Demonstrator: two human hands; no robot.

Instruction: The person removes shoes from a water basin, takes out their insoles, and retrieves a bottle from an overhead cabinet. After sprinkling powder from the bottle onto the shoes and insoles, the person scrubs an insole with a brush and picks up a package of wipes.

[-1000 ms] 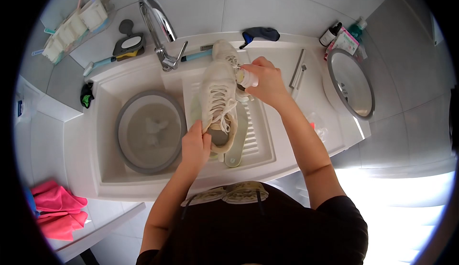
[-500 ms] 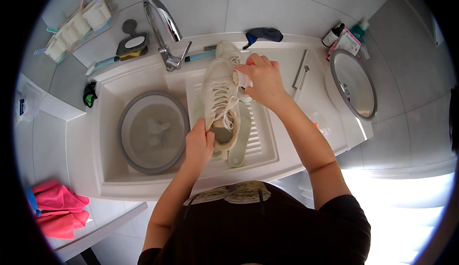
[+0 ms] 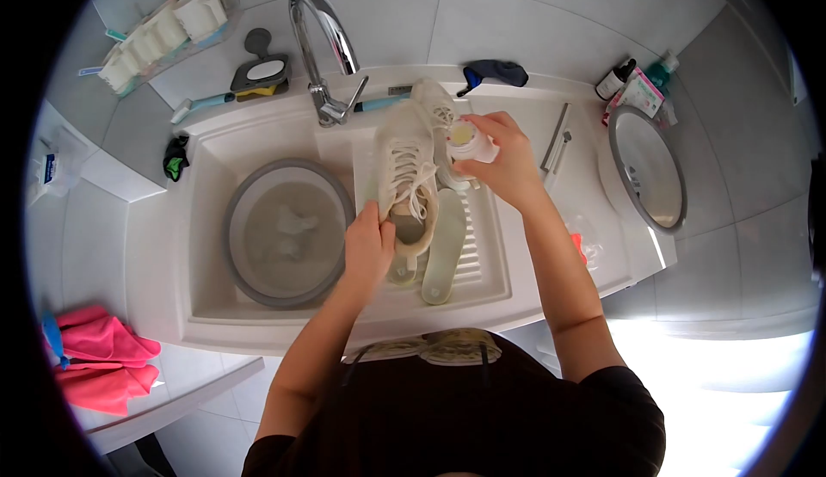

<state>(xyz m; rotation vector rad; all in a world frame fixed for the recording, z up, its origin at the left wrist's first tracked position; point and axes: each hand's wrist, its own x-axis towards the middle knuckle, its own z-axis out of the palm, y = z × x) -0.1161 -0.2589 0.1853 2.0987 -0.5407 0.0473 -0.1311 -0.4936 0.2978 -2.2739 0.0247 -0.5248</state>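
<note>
My left hand [image 3: 370, 245] grips a white lace-up shoe [image 3: 404, 159] by its heel side, toe pointing away from me. To its right, my right hand [image 3: 508, 163] holds a small white bottle [image 3: 471, 140] with its pale yellowish end facing up. A second white shoe [image 3: 433, 98] lies behind and partly under the first one. Two pale green insoles rest on the ribbed drainboard [image 3: 471, 262]; the right insole [image 3: 444, 253] shows almost fully, the other mostly hidden by the held shoe.
A grey-rimmed basin [image 3: 288, 232] with water and white cloth sits in the left sink bowl. Behind stand a chrome faucet [image 3: 323, 47] and a blue-handled brush [image 3: 379, 103]. Another basin [image 3: 647, 167] leans at the right near bottles. Pink gloves [image 3: 103, 348] hang at lower left.
The view has shifted, moving the scene rightward. My right hand has turned the bottle so its end faces up more. My left hand still grips the shoe.
</note>
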